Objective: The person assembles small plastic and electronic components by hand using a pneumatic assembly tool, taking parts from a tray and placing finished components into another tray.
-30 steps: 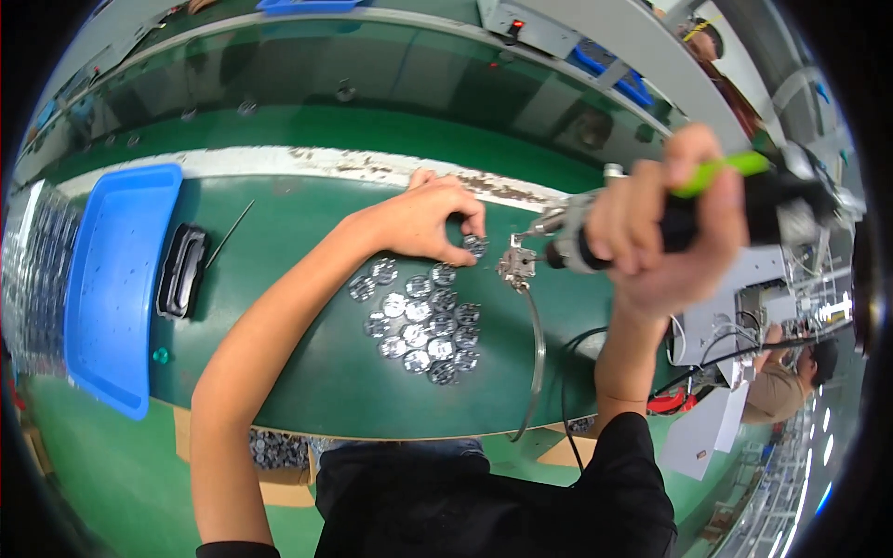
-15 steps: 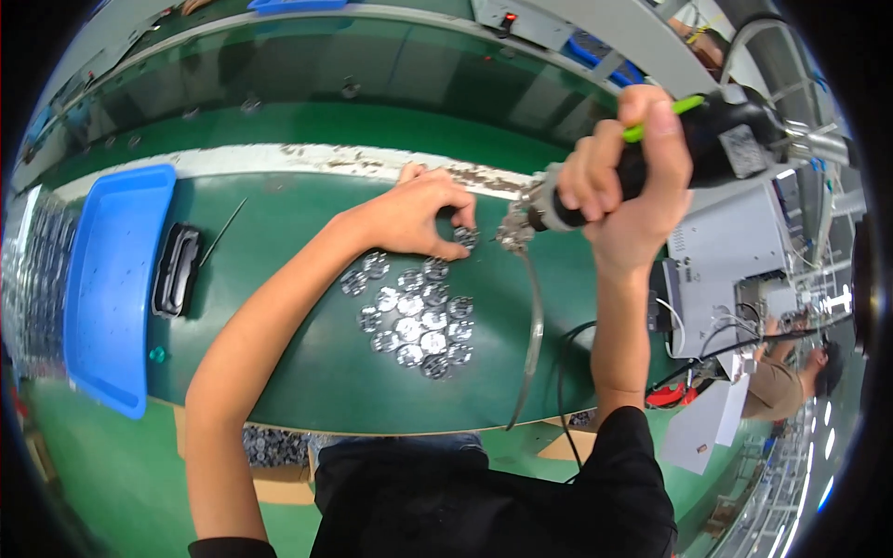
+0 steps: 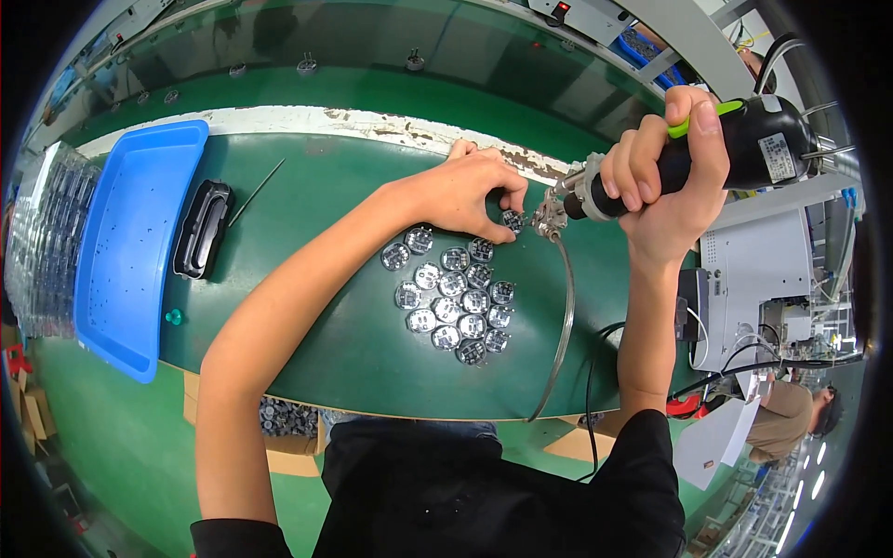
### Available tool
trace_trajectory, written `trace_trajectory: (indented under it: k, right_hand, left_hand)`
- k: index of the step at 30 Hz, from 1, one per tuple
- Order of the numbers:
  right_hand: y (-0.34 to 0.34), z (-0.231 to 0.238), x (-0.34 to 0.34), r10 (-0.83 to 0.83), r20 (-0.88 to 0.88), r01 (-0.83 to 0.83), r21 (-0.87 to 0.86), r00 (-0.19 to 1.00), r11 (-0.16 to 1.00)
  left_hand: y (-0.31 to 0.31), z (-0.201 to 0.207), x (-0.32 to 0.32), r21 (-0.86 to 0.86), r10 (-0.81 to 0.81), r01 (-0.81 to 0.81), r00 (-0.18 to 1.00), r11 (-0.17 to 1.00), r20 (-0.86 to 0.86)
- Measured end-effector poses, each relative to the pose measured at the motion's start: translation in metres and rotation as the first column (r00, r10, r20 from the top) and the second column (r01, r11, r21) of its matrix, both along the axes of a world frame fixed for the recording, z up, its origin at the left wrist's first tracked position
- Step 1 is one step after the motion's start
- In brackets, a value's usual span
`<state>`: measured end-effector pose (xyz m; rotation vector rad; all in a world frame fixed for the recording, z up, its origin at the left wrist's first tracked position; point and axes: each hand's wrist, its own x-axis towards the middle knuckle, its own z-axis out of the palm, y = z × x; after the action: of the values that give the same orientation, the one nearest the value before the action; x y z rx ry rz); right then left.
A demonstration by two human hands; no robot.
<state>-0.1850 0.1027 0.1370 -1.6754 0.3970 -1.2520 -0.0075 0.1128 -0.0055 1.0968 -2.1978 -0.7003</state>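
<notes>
My left hand (image 3: 470, 191) pinches a small round clear-and-dark part (image 3: 512, 220) between thumb and fingers, at the far side of the green worktable (image 3: 307, 363). In my right hand (image 3: 674, 177) is a black power screwdriver (image 3: 744, 149), gripped around its body with fingers by its green lever. The tool lies nearly level, its metal nose (image 3: 551, 216) pointing left, close beside the pinched part. Whether they touch I cannot tell. A clear hose (image 3: 566, 325) hangs from the nose. Several similar round parts (image 3: 446, 310) lie grouped on the table nearer me.
On the left stand a blue tray (image 3: 116, 279), a black open case (image 3: 202, 231), a thin rod (image 3: 257, 192) and stacked clear trays (image 3: 42, 251). Beyond the worn white ledge (image 3: 307, 121), a green belt (image 3: 363, 88) carries spaced parts. A grey machine (image 3: 758, 270) with cables stands right.
The whole view has shifted, so hands, table and trays appear farther right and higher. The screwdriver's nose seems slightly closer to the pinched part. Both grips stay the same.
</notes>
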Motion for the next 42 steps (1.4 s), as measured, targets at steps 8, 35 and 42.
trace_trajectory:
  k: [8, 35, 42]
  right_hand:
    - [0.001, -0.002, 0.005, -0.044, -0.039, 0.043, -0.014, 0.998, 0.999]
    - [-0.01, 0.024, -0.01, -0.052, 0.062, 0.052, -0.002, 0.997, 0.999]
    - [-0.011, 0.022, -0.01, -0.029, 0.062, 0.032, -0.052, 0.998, 0.998]
  left_hand:
    - [0.0, 0.0, 0.0, -0.018, 0.002, -0.002, 1.0, 1.0, 0.001]
    - [-0.047, 0.011, 0.083, -0.054, 0.675, -0.674, 0.737, 0.737, 0.013]
    - [-0.116, -0.006, 0.059, -0.289, 0.893, -0.846, 0.406, 0.448, 0.193]
